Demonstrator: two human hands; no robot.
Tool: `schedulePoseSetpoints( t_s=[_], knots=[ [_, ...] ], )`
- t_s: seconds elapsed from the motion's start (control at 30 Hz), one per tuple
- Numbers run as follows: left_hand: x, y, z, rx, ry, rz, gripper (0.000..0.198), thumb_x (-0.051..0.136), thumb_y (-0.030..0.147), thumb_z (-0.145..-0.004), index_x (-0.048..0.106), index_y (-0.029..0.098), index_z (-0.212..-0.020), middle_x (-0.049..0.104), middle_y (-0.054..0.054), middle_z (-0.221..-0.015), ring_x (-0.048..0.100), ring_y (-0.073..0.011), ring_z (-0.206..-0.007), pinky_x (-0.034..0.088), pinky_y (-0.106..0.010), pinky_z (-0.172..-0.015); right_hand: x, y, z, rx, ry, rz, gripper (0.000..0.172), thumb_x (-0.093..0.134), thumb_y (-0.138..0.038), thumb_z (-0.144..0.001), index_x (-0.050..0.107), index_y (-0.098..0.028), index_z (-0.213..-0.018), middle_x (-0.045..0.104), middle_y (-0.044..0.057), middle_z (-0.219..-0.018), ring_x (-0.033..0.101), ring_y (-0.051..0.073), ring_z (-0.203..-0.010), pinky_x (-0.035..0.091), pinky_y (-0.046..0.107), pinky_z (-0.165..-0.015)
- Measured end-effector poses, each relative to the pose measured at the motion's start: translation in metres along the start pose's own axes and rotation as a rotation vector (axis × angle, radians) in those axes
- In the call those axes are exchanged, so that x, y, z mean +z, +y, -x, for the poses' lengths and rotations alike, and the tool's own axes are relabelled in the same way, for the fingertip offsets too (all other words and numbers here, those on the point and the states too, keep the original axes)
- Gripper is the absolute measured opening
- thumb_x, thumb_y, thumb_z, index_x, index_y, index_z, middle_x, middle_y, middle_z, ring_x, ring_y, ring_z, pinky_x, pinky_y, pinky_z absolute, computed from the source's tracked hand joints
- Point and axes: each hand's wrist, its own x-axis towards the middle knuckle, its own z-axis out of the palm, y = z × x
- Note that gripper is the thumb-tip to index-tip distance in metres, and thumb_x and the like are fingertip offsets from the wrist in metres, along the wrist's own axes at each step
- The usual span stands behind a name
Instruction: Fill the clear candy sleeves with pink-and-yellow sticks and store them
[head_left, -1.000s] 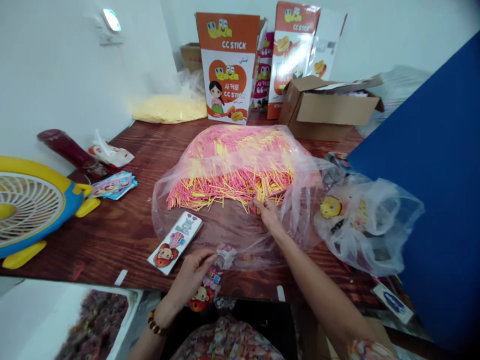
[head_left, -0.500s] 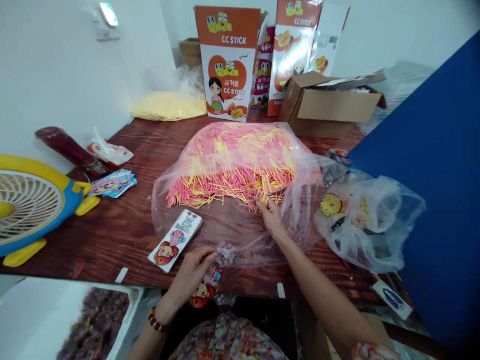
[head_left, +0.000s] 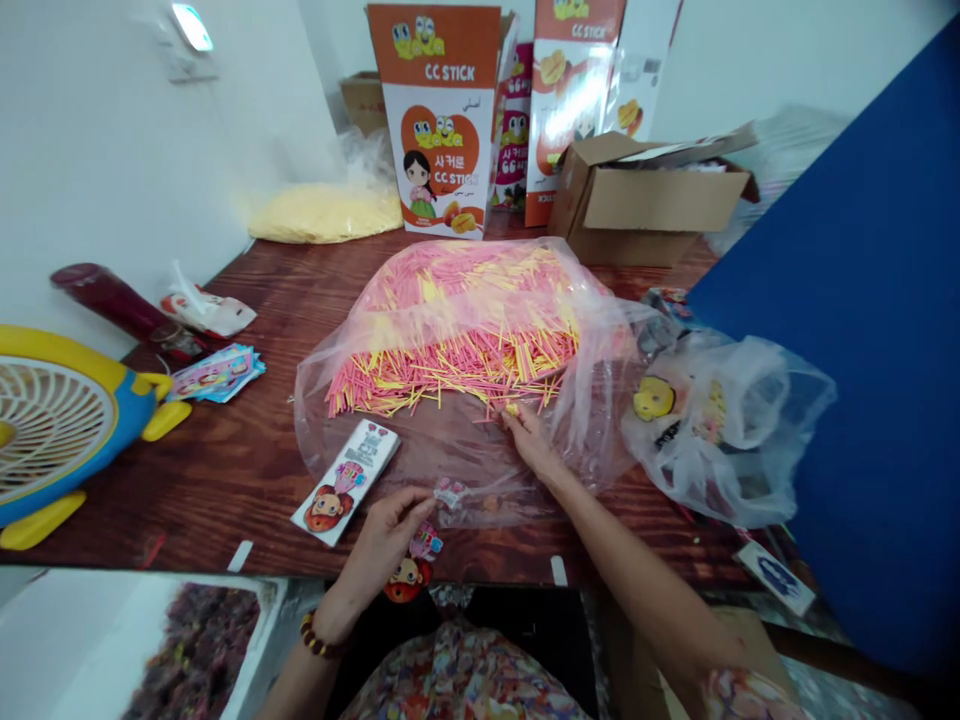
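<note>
My left hand (head_left: pixel 386 538) is closed at the table's front edge. It pinches a clear printed packet (head_left: pixel 409 578) with a red-haired cartoon figure, which hangs below the fingers. My right hand (head_left: pixel 531 443) is closed at the near edge of the pile, its fingertips pinched on a few thin sticks; a yellow bit (head_left: pixel 512 409) shows at the tips. Pink and yellow thin sticks (head_left: pixel 450 355) lie heaped in a large open clear plastic bag (head_left: pixel 420 440). Left of the bag's mouth, partly over it, lies a stack of flat printed packets (head_left: pixel 346 482).
At the left stand a yellow-blue fan (head_left: pixel 67 420), a dark red bottle (head_left: pixel 112 300) and some blue printed packets (head_left: pixel 217 373). Cartons (head_left: pixel 442 120) and an open box (head_left: pixel 652 205) line the back. A crumpled plastic bag (head_left: pixel 735 430) lies right, beside a blue panel (head_left: pixel 855 350).
My right hand has drawn back slightly from the stick pile, toward me. The left hand keeps its pinch on the packet. The whole view has shifted a little.
</note>
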Motion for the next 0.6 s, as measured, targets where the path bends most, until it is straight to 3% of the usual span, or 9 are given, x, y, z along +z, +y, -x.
schedulePoseSetpoints(
  t_s=[0.17,0.33,0.6],
  knots=[
    [0.002,0.007,-0.005,0.023,0.059,0.055,0.032,0.057,0.045,-0.086,0.07,0.017,-0.082,0.067,-0.003,-0.076,0.059,-0.0163,-0.073,0.047,-0.025,-0.069,0.001,-0.018,-0.006,0.106,0.147,-0.377,0.03,0.063,-0.049,-0.076,0.062,-0.022,-0.089,0.072,0.002,-0.075,0.068,0.023,-0.078,0.055,0.04,-0.08],
    [0.005,0.009,-0.013,0.06,0.088,0.107,0.031,0.057,0.044,-0.087,0.071,0.016,-0.085,0.067,-0.003,-0.076,0.059,-0.0154,-0.072,0.046,-0.025,-0.068,0.007,-0.055,-0.001,0.191,0.069,-0.804,0.026,0.073,-0.038,-0.074,0.063,-0.023,-0.092,0.074,0.002,-0.08,0.072,0.022,-0.08,0.06,0.041,-0.077],
    [0.007,0.025,-0.027,0.118,0.073,0.141,0.031,0.055,0.042,-0.089,0.07,0.015,-0.09,0.067,-0.004,-0.082,0.057,-0.0157,-0.075,0.045,-0.025,-0.069,0.04,-0.107,0.025,0.167,0.013,-0.953,0.019,0.072,-0.033,-0.079,0.061,-0.024,-0.092,0.076,0.0,-0.088,0.073,0.021,-0.09,0.057,0.044,-0.092]
  ],
)
